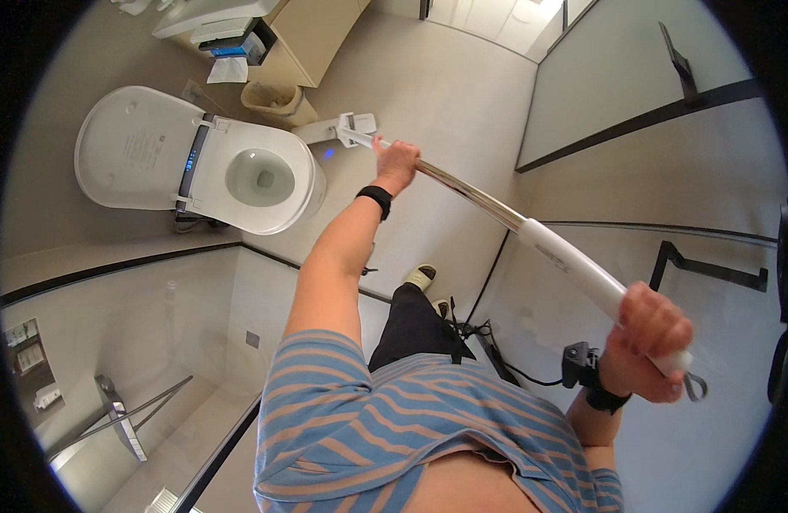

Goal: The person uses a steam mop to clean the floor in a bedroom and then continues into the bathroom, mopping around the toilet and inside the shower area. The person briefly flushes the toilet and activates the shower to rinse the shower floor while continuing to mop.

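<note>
A long-handled flat mop [474,191] slants across the view, with a metal pole and a white grip sleeve. My left hand [397,165] is closed around its lower pole, the thumb lying along the shaft. Near the top, by the hanging loop, my right hand [653,340] clasps the white sleeve. The white mop head [362,123] rests on the tiled floor [426,83], between a waste bin [298,109] and open floor to its right. Left of the mop stands a white toilet [253,138] with its lid [137,151] raised and a lit blue display.
A vanity cabinet [310,38] bearing a tissue box [239,48] stands beyond the bin. At right is a door panel [631,83] with a black handle [682,64]. Black-framed glass walls the shower at lower left. A black bar handle [714,269] projects near my right arm.
</note>
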